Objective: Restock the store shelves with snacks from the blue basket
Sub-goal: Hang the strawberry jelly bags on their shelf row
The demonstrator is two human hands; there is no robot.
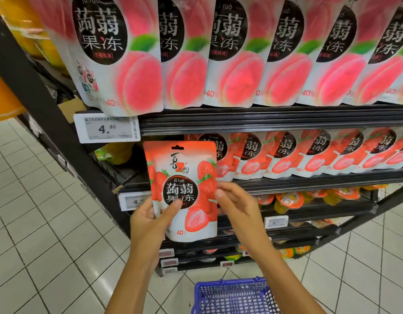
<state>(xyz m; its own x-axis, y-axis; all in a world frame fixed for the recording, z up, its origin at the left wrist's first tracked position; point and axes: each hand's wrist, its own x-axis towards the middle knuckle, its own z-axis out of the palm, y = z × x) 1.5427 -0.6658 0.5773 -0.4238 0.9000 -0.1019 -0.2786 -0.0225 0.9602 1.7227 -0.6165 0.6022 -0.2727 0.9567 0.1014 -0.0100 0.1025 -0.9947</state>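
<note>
Now L hand (148, 220) & R hand (236, 205) pinch strawberry pouch (182, 177) side edges; open shelf (137, 177) end behind

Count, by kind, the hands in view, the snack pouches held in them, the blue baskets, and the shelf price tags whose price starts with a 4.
Hands: 2, left hand and right hand
Pouches held: 1, strawberry jelly pouch
Baskets: 1, blue basket
Price tags starting with 4: 2, upper price tag and lower price tag
Total: 6
</note>
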